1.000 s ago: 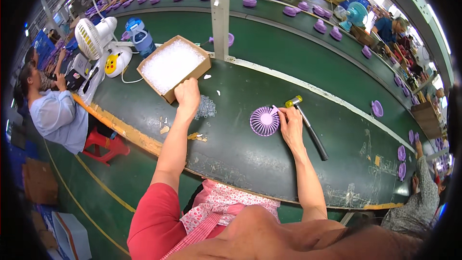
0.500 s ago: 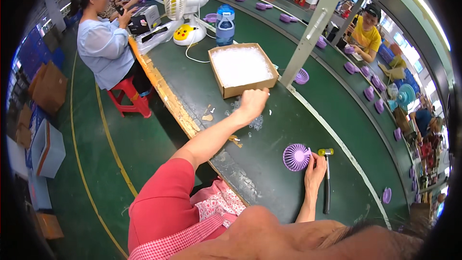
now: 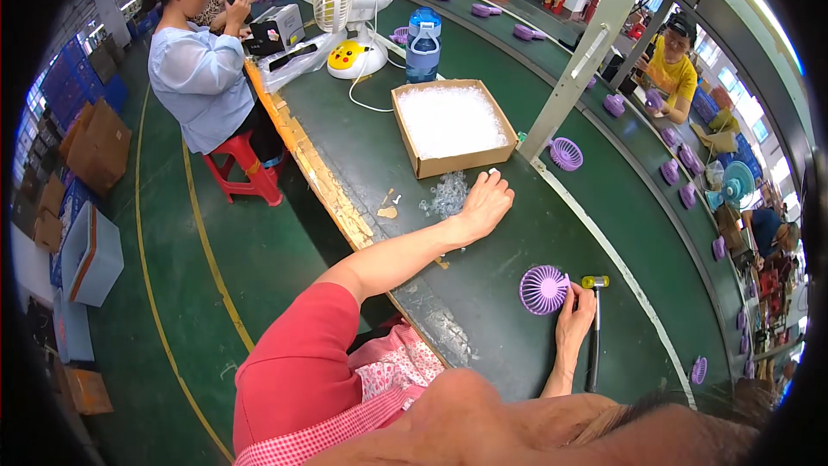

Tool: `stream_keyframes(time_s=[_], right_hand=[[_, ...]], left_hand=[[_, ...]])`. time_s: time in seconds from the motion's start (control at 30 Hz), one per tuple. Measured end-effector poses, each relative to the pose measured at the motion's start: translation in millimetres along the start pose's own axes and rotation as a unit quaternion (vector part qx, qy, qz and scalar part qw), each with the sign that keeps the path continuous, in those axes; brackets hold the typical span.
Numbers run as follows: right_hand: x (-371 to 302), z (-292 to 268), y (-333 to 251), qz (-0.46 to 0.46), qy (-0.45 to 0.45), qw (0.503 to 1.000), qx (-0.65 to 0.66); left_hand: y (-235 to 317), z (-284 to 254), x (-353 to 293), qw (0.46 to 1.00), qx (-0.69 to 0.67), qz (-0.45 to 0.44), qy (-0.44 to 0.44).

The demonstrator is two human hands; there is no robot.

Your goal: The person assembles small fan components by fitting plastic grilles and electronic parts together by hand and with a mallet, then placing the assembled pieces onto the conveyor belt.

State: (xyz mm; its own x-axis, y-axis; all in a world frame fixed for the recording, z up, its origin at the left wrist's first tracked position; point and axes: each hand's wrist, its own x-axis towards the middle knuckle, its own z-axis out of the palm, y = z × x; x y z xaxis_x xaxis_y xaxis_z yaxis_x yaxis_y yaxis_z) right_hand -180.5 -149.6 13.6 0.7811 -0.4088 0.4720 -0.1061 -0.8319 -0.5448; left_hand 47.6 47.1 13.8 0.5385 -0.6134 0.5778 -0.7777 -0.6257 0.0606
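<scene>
On the dark bench, my left hand (image 3: pixel 486 208) is closed with its fingers bent down, beside a loose heap of small clear rings (image 3: pixel 449 193). Something small and white shows at its fingertips, too small to name. An open cardboard box (image 3: pixel 468 161), full of small whitish clear pieces, stands just beyond. Nearer to me, my right hand (image 3: pixel 573 321) pinches the short neck of a round purple fan housing (image 3: pixel 543 290), which lies on the bench with its ribbed grille up. Beside that hand, a mallet (image 3: pixel 595 336) with a yellowish head and dark handle lies flat.
A white desk fan (image 3: pixel 352 13) and a blue water bottle (image 3: pixel 423 47) stand behind the box. A metal post (image 3: pixel 586 56) rises at the bench's far side. Beyond it, a belt carries several purple fan parts past other workers. At left, a person sits on a red stool (image 3: pixel 246 171).
My left hand has come back from the box edge toward me and the right. My right hand still holds the fan housing. The whole view has shifted slightly.
</scene>
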Motion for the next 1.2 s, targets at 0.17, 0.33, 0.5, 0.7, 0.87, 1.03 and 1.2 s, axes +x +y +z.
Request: stream_keyframes(time_s=[0.17, 0.33, 0.5, 0.7, 0.87, 1.03, 1.2], right_hand=[[-3.2, -3.3, 1.2, -0.004, 0.004, 1.0, -0.001], [-4.7, -6.8, -1.0, 0.011, 0.006, 1.0, -0.002], [-3.1, -5.1, -1.5, 0.007, 0.004, 1.0, 0.002], [-4.7, -7.8, -2.2, 0.013, 0.002, 1.0, 0.012], [-5.3, -11.2, -6.3, 0.012, -0.011, 1.0, 0.01], [-6.8, -10.9, -3.2, 0.006, -0.007, 1.0, 0.011], [-5.1, -15.0, -6.5, 0.005, -0.023, 0.999, 0.026]], left_hand=[[3.9, 0.5, -1.0, 1.0, 0.014, -0.002, 0.013], [7.2, 8.6, 2.8, 0.999, -0.007, -0.014, 0.04], [4.4, 7.3, 2.1, 0.999, -0.003, -0.027, 0.019], [2.3, 3.0, 3.6, 0.999, -0.028, -0.01, 0.013], [7.5, 0.5, 4.1, 0.995, -0.076, 0.023, 0.059], [26.3, -0.3, 2.3, 0.977, -0.161, 0.091, 0.102], [67.5, -7.0, -14.7, 0.937, -0.285, 0.182, 0.088]])
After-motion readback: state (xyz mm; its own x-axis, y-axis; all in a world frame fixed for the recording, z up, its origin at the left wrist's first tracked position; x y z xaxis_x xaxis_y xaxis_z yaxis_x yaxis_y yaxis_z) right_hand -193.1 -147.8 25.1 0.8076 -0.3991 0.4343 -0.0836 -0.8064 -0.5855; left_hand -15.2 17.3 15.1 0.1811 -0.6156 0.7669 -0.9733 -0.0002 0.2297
